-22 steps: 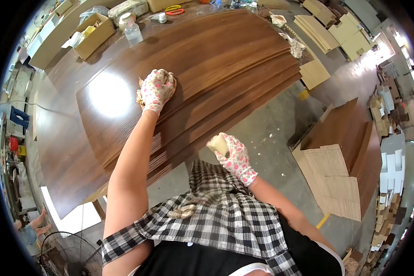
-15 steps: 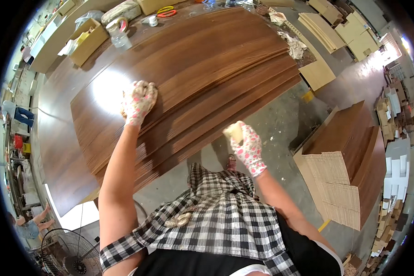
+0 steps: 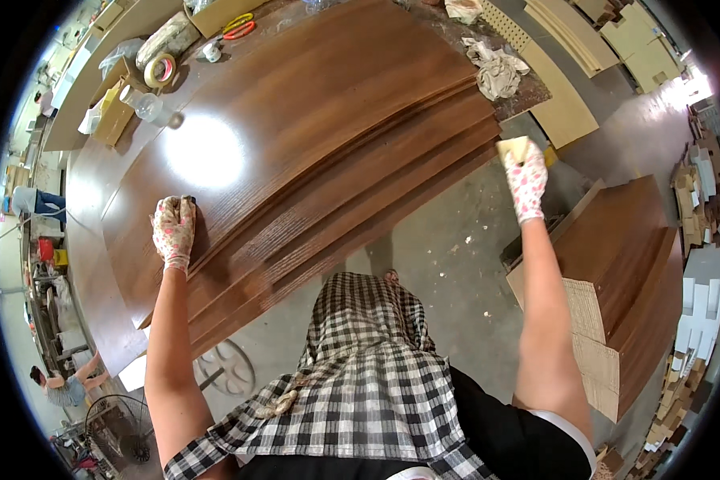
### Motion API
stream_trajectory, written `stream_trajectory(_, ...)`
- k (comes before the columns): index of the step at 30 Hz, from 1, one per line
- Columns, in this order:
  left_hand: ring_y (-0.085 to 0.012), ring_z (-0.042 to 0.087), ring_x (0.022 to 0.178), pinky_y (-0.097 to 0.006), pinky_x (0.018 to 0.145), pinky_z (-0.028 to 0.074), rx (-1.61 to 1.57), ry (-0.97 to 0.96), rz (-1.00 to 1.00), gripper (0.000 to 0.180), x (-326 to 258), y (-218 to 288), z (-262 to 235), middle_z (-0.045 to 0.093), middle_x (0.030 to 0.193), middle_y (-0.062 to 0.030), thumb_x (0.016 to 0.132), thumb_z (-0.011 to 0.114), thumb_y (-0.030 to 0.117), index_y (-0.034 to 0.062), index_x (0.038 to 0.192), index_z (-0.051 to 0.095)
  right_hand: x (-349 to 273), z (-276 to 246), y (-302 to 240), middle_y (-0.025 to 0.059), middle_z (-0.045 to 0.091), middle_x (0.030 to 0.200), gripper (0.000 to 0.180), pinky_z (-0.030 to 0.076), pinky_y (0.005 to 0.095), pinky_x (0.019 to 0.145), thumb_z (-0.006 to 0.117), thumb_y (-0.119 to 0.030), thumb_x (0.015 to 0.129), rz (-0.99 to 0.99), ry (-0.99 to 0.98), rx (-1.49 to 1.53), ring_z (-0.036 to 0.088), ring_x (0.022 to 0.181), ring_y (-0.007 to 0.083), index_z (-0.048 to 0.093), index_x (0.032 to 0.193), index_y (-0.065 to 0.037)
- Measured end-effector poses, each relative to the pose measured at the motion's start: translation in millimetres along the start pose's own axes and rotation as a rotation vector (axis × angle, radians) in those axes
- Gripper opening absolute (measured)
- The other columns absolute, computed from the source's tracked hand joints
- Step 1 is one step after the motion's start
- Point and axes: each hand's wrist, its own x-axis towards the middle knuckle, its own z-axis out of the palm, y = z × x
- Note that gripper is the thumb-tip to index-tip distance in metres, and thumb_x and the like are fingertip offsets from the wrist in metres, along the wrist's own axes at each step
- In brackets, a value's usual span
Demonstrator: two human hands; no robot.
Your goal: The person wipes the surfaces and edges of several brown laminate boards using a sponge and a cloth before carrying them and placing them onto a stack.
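Note:
Brown wood-grain panels [image 3: 312, 104] lie stacked in stepped layers on the table before me. My left hand [image 3: 174, 234], in a white glove with pink spots, presses down on the top panel near its left end. Its fingers are curled, and a bit of something dark shows at the fingertips; what it is I cannot make out. Past the panels' right corner, my right hand [image 3: 528, 188], gloved alike, grips a pale yellow sponge-like block [image 3: 513, 149]. That block is held beside the stack's edge, over the floor.
Crumpled rags [image 3: 500, 72] lie at the far right of the table. A tape roll [image 3: 160, 70], clear bottle [image 3: 142, 104], open carton [image 3: 114, 108] and scissors [image 3: 238, 29] stand far left. Another panel stack [image 3: 616, 264] is at right; a fan [image 3: 120, 428] stands lower left.
My left hand has slid left and nearer over the top panel. My right hand has swung out right and away from me, carrying the block. The view has shifted a little.

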Motion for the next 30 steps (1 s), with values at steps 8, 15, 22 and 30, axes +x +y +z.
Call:
stream_trajectory(8,-0.0280,0.057,0.082,-0.037,0.078,0.043,-0.035,0.045,0.064,0.027,0,2,-1,0.060,0.090,-0.0101,0.091,0.054,0.030,0.0042,0.087,0.060,5,18,-30,0.0181,0.058,0.104,0.043,0.046,0.0393,0.088,0.068,-0.019,0.075,-0.065,0.014,0.080,0.058,0.098,0.0319,0.054,0.112,-0.001)
stream_trajectory(15,-0.0265,0.060,0.082,-0.046,0.105,0.028,-0.140,0.012,-0.008,0.025,5,-7,0,0.061,0.087,-0.0058,0.088,0.057,0.034,0.0102,0.086,0.061,-124,-2,-187,0.0116,0.060,0.088,0.035,0.048,0.0375,0.082,0.070,-0.018,0.069,-0.129,-0.299,0.407,0.058,0.084,0.0240,0.058,0.099,-0.006)
stream_trajectory(22,-0.0187,0.058,0.083,-0.034,0.086,0.043,-0.641,0.074,-0.116,0.014,4,-4,0,0.059,0.084,-0.0042,0.092,0.055,0.021,0.0089,0.085,0.057,-165,-3,-244,0.0126,0.059,0.114,0.059,0.045,0.0351,0.096,0.074,-0.025,0.070,-0.491,-0.800,0.584,0.054,0.111,0.0257,0.053,0.121,-0.004)
stream_trajectory(30,-0.0170,0.058,0.084,-0.033,0.074,0.049,-1.283,-0.300,0.361,0.012,-61,204,-11,0.063,0.092,-0.0048,0.087,0.057,0.007,0.0098,0.099,0.058,-127,-24,-122,0.0191,0.061,0.112,0.054,0.050,0.0353,0.087,0.069,-0.023,0.076,0.310,-0.324,0.692,0.062,0.100,0.0278,0.053,0.120,0.003)
